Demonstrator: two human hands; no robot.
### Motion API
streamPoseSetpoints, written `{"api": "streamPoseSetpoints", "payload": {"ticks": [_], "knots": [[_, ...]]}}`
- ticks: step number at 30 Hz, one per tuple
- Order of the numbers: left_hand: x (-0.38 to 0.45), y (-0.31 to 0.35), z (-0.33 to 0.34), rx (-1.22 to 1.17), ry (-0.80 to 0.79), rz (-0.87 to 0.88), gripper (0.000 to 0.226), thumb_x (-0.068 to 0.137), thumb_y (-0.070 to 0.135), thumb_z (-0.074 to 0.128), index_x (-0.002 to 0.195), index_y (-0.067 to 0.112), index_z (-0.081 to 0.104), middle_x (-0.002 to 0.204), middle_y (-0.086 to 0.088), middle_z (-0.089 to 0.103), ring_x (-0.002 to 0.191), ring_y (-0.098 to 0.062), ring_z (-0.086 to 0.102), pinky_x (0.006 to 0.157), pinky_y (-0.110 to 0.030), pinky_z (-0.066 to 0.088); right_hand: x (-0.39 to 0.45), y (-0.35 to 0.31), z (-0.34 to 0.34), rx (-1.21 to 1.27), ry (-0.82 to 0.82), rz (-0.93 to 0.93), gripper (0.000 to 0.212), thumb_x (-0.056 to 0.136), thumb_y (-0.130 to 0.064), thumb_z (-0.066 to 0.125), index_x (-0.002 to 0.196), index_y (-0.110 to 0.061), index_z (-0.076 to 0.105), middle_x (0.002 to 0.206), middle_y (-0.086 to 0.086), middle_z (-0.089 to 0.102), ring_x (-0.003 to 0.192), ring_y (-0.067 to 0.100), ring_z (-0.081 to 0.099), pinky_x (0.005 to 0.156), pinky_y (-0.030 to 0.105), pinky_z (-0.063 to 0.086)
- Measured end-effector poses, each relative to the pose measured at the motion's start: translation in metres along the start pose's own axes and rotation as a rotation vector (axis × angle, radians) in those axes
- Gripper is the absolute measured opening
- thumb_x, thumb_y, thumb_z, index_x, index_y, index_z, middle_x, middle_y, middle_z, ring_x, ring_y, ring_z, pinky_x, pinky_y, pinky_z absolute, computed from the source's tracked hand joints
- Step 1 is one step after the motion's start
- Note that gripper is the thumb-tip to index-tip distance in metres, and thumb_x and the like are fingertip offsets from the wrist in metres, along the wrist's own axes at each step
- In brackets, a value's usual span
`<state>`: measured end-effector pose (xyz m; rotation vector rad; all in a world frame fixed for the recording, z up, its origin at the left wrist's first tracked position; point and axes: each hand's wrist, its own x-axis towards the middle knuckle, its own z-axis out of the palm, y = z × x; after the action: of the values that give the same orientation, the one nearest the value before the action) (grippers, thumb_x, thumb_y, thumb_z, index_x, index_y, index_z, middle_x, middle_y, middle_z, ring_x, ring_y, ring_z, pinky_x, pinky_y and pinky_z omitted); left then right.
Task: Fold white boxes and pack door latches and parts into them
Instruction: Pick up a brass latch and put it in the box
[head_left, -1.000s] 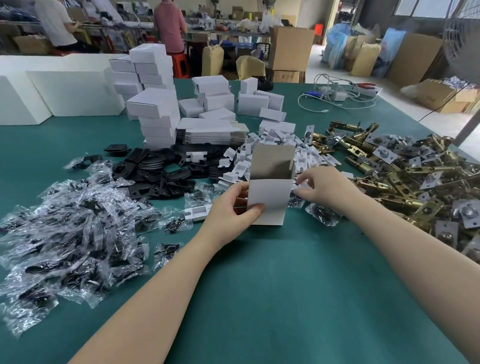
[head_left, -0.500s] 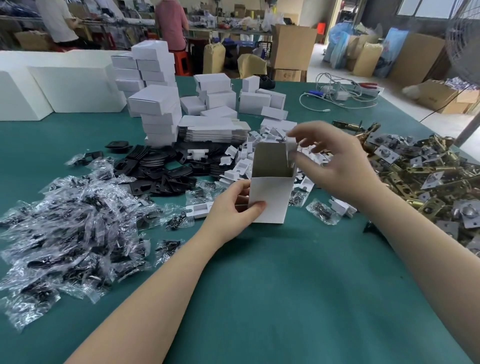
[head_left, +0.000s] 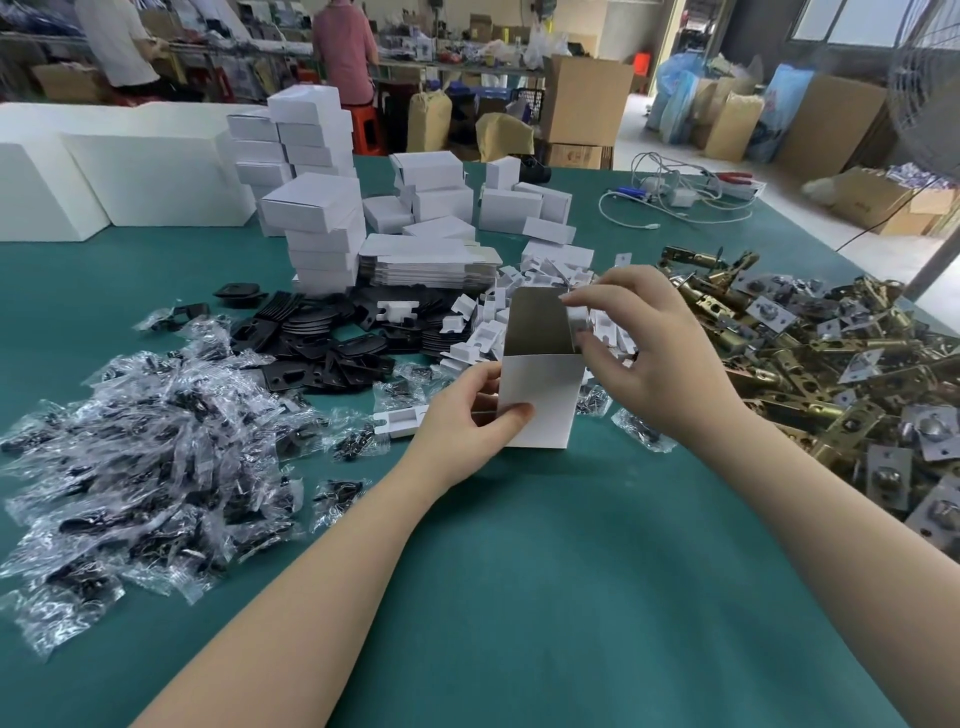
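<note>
No writing can be read on anything here: the box (head_left: 540, 395) you hold is plain white, and so are the stacked boxes (head_left: 317, 208) behind it.

Your left hand (head_left: 467, 410) grips the box at its lower left corner, thumb across the front face and fingers behind, keeping it upright on the green bench (head_left: 545, 571). Your right hand (head_left: 644, 353) pinches a small white part (head_left: 575, 316) at the box's open top right edge, forefinger and thumb closed on it.

The box stands at the near edge of the clutter. Just to its left lie clear bags of black parts (head_left: 145, 457) and black plates (head_left: 322, 353); behind it a heap of white parts (head_left: 524, 291) and a pile of flat unfolded boxes (head_left: 426, 265); to its right the brass latches (head_left: 810, 374) run on to the bench's right edge. The broad bare stretch of bench lies toward you, between and under your forearms.

Half a second ago your right hand was raised higher above the open top; it has since come down so that the part sits against the rim. A second ago that hand was low on the bench beside the box, among the white parts. Your left hand and the box have kept their place throughout.
</note>
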<state>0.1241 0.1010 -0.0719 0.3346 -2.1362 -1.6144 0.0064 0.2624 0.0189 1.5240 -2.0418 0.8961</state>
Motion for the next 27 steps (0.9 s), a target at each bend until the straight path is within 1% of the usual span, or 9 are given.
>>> {"api": "streamPoseSetpoints", "payload": {"ticks": [4, 7, 10, 13, 17, 19, 22, 25, 27], "knots": [[-0.001, 0.002, 0.000, 0.000, -0.001, -0.001, 0.034, 0.077, 0.036, 0.068, 0.107, 0.046, 0.057, 0.099, 0.018, 0.069, 0.090, -0.002, 0.066, 0.079, -0.019, 0.055, -0.006, 0.005, 0.007, 0.017, -0.047, 0.102, 0.012, 0.089, -0.011, 0.068, 0.100, -0.010, 0.073, 0.115, 0.011, 0.050, 0.100, 0.025, 0.053, 0.090, 0.039, 0.046], [-0.002, 0.003, -0.001, 0.004, -0.002, 0.005, 0.033, 0.077, 0.037, 0.068, 0.108, 0.045, 0.057, 0.098, 0.023, 0.068, 0.091, -0.002, 0.066, 0.079, -0.019, 0.055, -0.013, 0.004, 0.016, 0.074, 0.044, 0.181, 0.013, 0.090, -0.009, 0.065, 0.102, -0.011, 0.070, 0.112, 0.002, 0.051, 0.100, 0.019, 0.054, 0.090, 0.032, 0.045], [-0.002, 0.002, -0.002, 0.014, -0.013, 0.014, 0.033, 0.082, 0.032, 0.069, 0.109, 0.046, 0.056, 0.099, 0.022, 0.069, 0.092, -0.001, 0.066, 0.081, -0.019, 0.055, -0.018, -0.002, 0.031, 0.320, 0.219, 0.407, 0.022, 0.094, -0.016, 0.061, 0.111, -0.027, 0.055, 0.104, -0.016, 0.051, 0.081, 0.003, 0.054, 0.075, 0.019, 0.044], [-0.001, 0.000, -0.001, 0.019, -0.014, 0.029, 0.036, 0.084, 0.026, 0.068, 0.109, 0.048, 0.054, 0.100, 0.020, 0.069, 0.093, -0.001, 0.065, 0.079, -0.017, 0.054, -0.031, -0.011, 0.053, 0.530, 0.277, 0.611, 0.020, 0.096, -0.031, 0.059, 0.113, -0.034, 0.048, 0.097, -0.010, 0.059, 0.071, 0.000, 0.057, 0.064, 0.015, 0.045], [-0.002, -0.002, 0.002, 0.025, -0.006, 0.092, 0.043, 0.085, 0.022, 0.064, 0.124, 0.037, 0.050, 0.113, 0.012, 0.067, 0.100, -0.003, 0.066, 0.082, -0.019, 0.053, -0.050, -0.014, 0.075, 0.523, 0.091, 0.605, 0.022, 0.089, -0.041, 0.067, 0.103, -0.045, 0.050, 0.099, -0.018, 0.063, 0.078, -0.003, 0.059, 0.063, 0.010, 0.042], [-0.003, -0.002, 0.004, 0.018, 0.004, 0.147, 0.046, 0.088, 0.028, 0.060, 0.130, 0.039, 0.046, 0.119, 0.012, 0.064, 0.106, -0.003, 0.064, 0.085, -0.016, 0.050, -0.053, -0.012, 0.077, 0.526, 0.016, 0.598, 0.024, 0.086, -0.043, 0.068, 0.102, -0.046, 0.050, 0.098, -0.020, 0.066, 0.083, -0.004, 0.060, 0.064, 0.009, 0.042], [-0.007, 0.005, 0.006, -0.001, 0.134, 0.208, 0.043, 0.094, 0.034, 0.052, 0.137, 0.031, 0.045, 0.124, 0.010, 0.059, 0.113, 0.000, 0.058, 0.092, -0.013, 0.044, -0.056, -0.010, 0.077, 0.547, 0.000, 0.604, 0.025, 0.083, -0.048, 0.063, 0.104, -0.045, 0.050, 0.093, -0.018, 0.067, 0.075, 0.002, 0.060, 0.062, 0.011, 0.043], [-0.002, 0.023, -0.005, 0.179, 0.381, 0.342, 0.036, 0.101, 0.027, 0.044, 0.134, 0.014, 0.051, 0.123, 0.002, 0.058, 0.111, 0.001, 0.056, 0.095, -0.015, 0.044, -0.058, -0.007, 0.077, 0.549, -0.014, 0.593, 0.025, 0.089, -0.039, 0.068, 0.105, -0.043, 0.050, 0.092, -0.018, 0.065, 0.067, 0.003, 0.054, 0.059, 0.011, 0.040], [0.009, 0.041, -0.024, 0.203, 0.528, 0.304, 0.034, 0.103, 0.028, 0.039, 0.131, 0.014, 0.055, 0.119, 0.003, 0.061, 0.108, -0.004, 0.057, 0.095, -0.018, 0.043, -0.058, -0.006, 0.076, 0.563, -0.024, 0.604, 0.025, 0.090, -0.035, 0.069, 0.106, -0.042, 0.050, 0.090, -0.017, 0.063, 0.061, 0.003, 0.050, 0.057, 0.012, 0.039]]}}
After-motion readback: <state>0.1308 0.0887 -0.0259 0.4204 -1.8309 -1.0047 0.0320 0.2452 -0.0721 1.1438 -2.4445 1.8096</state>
